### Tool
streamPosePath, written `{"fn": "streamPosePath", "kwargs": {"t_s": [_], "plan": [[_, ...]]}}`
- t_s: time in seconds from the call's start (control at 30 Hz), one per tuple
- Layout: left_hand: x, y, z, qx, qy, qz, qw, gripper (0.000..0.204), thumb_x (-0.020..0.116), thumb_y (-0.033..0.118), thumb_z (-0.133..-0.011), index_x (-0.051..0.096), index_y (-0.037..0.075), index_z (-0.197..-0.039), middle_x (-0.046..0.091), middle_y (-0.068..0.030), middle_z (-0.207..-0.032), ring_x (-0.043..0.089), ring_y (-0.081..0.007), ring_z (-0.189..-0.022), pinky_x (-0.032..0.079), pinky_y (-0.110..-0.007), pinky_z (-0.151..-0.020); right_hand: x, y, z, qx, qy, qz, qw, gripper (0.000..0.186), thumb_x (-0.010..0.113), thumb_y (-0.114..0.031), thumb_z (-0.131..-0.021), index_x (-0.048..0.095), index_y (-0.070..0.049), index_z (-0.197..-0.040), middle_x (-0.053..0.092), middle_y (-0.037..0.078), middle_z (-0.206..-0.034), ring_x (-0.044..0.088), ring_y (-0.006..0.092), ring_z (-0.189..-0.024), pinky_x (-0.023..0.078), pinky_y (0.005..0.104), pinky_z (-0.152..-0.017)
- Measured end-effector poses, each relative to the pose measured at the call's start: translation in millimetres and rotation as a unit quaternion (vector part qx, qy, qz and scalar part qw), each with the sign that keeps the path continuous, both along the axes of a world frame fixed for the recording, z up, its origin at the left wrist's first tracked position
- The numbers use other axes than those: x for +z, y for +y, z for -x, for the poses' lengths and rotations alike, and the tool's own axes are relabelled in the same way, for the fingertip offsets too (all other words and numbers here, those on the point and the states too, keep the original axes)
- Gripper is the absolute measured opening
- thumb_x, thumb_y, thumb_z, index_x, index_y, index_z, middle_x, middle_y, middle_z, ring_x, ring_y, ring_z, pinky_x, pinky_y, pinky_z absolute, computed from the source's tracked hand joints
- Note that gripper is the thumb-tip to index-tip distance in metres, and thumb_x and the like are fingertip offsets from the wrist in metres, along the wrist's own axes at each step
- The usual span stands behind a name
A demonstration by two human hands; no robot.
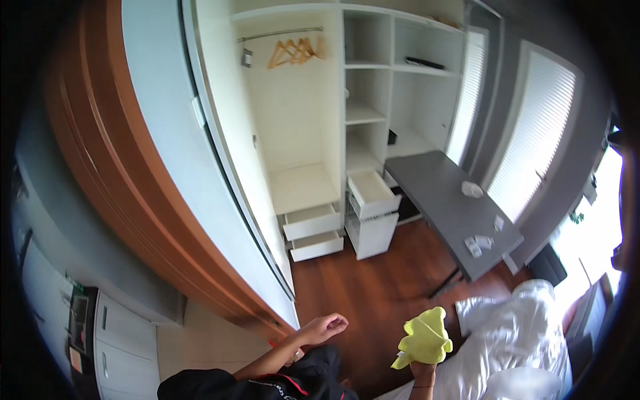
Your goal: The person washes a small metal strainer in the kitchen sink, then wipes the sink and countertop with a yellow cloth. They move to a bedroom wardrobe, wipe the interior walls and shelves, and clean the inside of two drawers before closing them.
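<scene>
My left hand (325, 328) is raised over the wooden floor with its fingers loosely curled and apart from the thumb, nothing visible in it. A crumpled yellow-green cleaning cloth (425, 339) drapes over my right hand (423, 371), which grips it from below. The cloth hides most of the right hand's fingers. Just right of the cloth lies a shiny silvery-white cover (503, 333), apparently spread over a bed. Neither hand touches the furniture ahead.
Ahead stands a white open wardrobe (291, 127) with wooden hangers (297, 53) on a rail and pulled-out lower drawers (317, 245). A white drawer unit (372, 233) is beside a dark grey table (443, 193) holding small white items. A sliding door (167, 133) runs along the left.
</scene>
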State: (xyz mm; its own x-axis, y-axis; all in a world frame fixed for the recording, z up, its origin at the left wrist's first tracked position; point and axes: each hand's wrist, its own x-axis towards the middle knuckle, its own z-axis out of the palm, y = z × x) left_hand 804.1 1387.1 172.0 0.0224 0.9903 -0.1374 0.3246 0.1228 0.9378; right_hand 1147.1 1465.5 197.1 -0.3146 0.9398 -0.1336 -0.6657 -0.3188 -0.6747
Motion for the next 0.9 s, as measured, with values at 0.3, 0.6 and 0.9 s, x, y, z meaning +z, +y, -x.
{"fn": "streamPosePath", "kwargs": {"t_s": [0.3,0.6,0.9], "plan": [[-2,118,119,0.226,-0.067,0.032,0.971,0.035,0.061,0.039,-0.103,0.063,0.011,-0.123,0.069,-0.0020,-0.105,0.066,-0.0112,-0.098,0.051,-0.027,-0.081,-10,214,127,0.146,0.019,0.002,0.989,0.048,0.055,-0.037,-0.104,0.053,-0.005,-0.140,0.067,0.014,-0.120,0.067,0.0266,-0.101,0.058,0.0389,-0.079],[89,287,213,0.299,-0.100,-0.169,0.934,0.025,0.059,0.025,-0.106,0.062,0.006,-0.120,0.068,-0.0035,-0.116,0.066,-0.0122,-0.098,0.050,-0.028,-0.088,13,365,300,0.219,0.031,0.030,0.975,0.047,0.052,-0.037,-0.104,0.056,-0.003,-0.136,0.066,0.017,-0.120,0.067,0.0289,-0.104,0.057,0.0408,-0.082],[93,356,281,0.353,-0.169,-0.161,0.906,0.020,0.059,0.014,-0.103,0.061,0.004,-0.120,0.066,-0.0049,-0.124,0.065,-0.0162,-0.107,0.050,-0.032,-0.096,113,594,449,0.192,0.052,-0.123,0.972,0.046,0.050,-0.036,-0.104,0.058,0.000,-0.131,0.066,0.020,-0.121,0.067,0.0312,-0.106,0.056,0.0426,-0.085]]}}
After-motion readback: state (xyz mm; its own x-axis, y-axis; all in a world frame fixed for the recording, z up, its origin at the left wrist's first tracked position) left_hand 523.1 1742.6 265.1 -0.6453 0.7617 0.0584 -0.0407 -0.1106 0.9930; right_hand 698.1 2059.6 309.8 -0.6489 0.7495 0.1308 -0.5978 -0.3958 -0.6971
